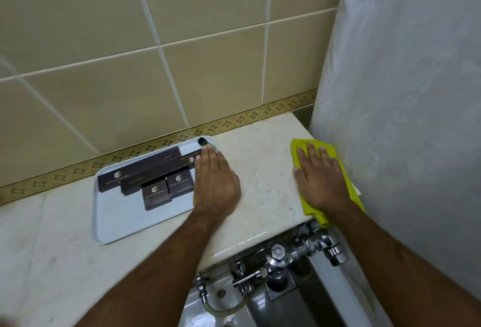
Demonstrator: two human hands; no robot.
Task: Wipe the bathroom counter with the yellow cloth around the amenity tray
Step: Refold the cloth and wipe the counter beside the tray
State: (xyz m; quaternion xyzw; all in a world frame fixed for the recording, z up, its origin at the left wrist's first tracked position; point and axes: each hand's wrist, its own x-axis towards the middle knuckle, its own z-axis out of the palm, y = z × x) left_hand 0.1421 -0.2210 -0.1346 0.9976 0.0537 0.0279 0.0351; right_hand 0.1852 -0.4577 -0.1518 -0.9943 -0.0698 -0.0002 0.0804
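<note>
A pale marble counter (260,170) runs along a tiled wall. On it lies a white amenity tray (125,222) with several dark brown boxes (156,193) and a small black-capped bottle (205,144) at its far corner. My left hand (216,186) lies flat, fingers together, over the tray's right edge and touches the counter. My right hand (321,178) presses flat on the yellow cloth (346,191), which is spread at the counter's right end beside the shower curtain. Part of the cloth hangs over the counter's front edge.
A white plastic shower curtain (403,92) fills the right side. Below the counter's front edge sit chrome flush valve fittings (291,253) and a white ceramic fixture (229,306). Beige wall tiles with a patterned border (156,148) back the counter.
</note>
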